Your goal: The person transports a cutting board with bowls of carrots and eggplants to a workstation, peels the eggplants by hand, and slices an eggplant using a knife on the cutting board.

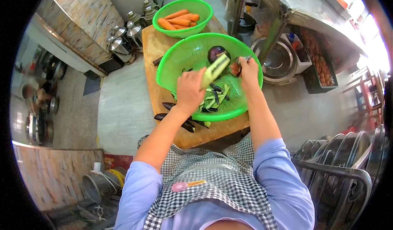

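My left hand [190, 92] is closed around the lower end of a mostly peeled eggplant [217, 69], pale green with dark strips of skin left on it. It tilts up to the right over a large green plastic basket [168, 58]. Close to its upper end, my right hand [248, 69] is closed on a small peeler [236, 68], partly hidden by the fingers and blurred. Behind the held eggplant lies a dark purple, rounded eggplant [217, 52]. Green and dark peelings [219, 97] lie in the basket below my hands.
The basket stands on a wooden table [157, 87], with dark peel pieces [186, 125] near its front edge. Farther back is a green basin [157, 22] of carrots [180, 19]. Metal flasks [134, 30] stand left, a crate [323, 72] right, a rack of lids [339, 152] front right.
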